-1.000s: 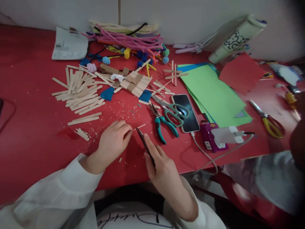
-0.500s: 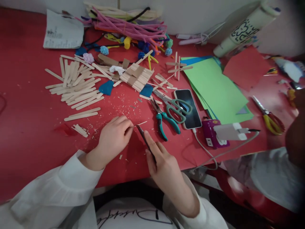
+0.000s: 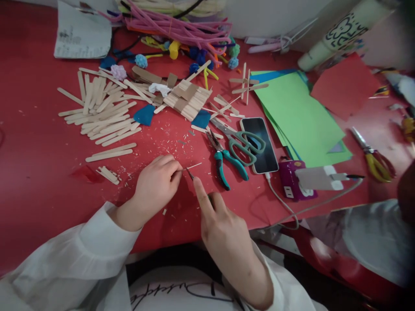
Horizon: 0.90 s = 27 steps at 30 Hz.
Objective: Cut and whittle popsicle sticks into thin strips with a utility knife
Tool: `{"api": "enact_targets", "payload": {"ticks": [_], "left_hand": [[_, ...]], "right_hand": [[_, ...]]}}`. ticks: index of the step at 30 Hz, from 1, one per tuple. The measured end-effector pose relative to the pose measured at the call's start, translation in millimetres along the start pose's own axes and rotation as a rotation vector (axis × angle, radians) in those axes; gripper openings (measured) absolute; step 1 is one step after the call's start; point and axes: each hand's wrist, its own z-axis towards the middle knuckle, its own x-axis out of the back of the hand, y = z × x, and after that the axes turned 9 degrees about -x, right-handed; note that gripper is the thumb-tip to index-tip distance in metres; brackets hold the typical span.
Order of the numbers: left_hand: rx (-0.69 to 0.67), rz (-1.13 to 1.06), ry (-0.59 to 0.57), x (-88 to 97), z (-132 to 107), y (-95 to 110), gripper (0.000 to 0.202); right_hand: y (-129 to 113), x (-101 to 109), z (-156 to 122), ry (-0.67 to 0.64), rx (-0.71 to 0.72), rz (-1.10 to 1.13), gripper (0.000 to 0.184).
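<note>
My left hand [image 3: 157, 190] pinches a thin wooden stick [image 3: 194, 165], whose free end points right over the red table. In my right hand [image 3: 222, 224] is a slim dark knife [image 3: 190, 174], its handle mostly hidden under my fingers. The index finger lies stretched along the knife's back. Its tip meets the stick just beyond my left fingertips. Pale wood shavings [image 3: 158, 140] lie scattered past my hands. Right of the knife rest teal-handled pliers [image 3: 223, 162], with green-handled scissors [image 3: 243, 147] overlapping a phone [image 3: 267, 157].
Popsicle sticks [image 3: 100, 108] are heaped at left, near a panel of joined sticks [image 3: 188, 99]. Pink pipe cleaners [image 3: 178, 28] lie at the back. Green paper [image 3: 301, 116], a purple box [image 3: 293, 172] with a cable, and yellow-handled scissors [image 3: 378, 166] are at right, beside another person's arm [image 3: 407, 190].
My right hand has tilted, and its index finger has slid forward toward the knife's tip. The left hand stays almost still with the stick. The whole view has shifted slightly.
</note>
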Motion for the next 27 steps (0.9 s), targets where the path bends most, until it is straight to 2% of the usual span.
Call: {"api": "enact_targets", "payload": {"ticks": [5, 10, 13, 19, 27], "left_hand": [[-0.003, -0.004, 0.0, 0.1, -0.1, -0.1, 0.018], [-0.003, -0.014, -0.005, 1.3, 0.2, -0.2, 0.018], [0.016, -0.009, -0.011, 1.2, 0.6, 0.6, 0.017], [0.053, 0.026, -0.033, 1.4, 1.5, 3.4, 0.009], [0.038, 0.053, -0.028, 2.5, -1.6, 0.3, 0.012]], "right_hand": [[4.2, -0.9, -2.0, -0.006, 0.01, 0.043, 0.065], [8.7, -2.3, -4.4, -0.023, -0.012, 0.173, 0.071], [10.4, -3.8, -3.0, -0.024, -0.027, 0.236, 0.068], [12.3, -7.9, 1.8, -0.049, -0.053, 0.246, 0.057], [11.4, -4.5, 0.2, -0.074, -0.049, 0.29, 0.055]]}}
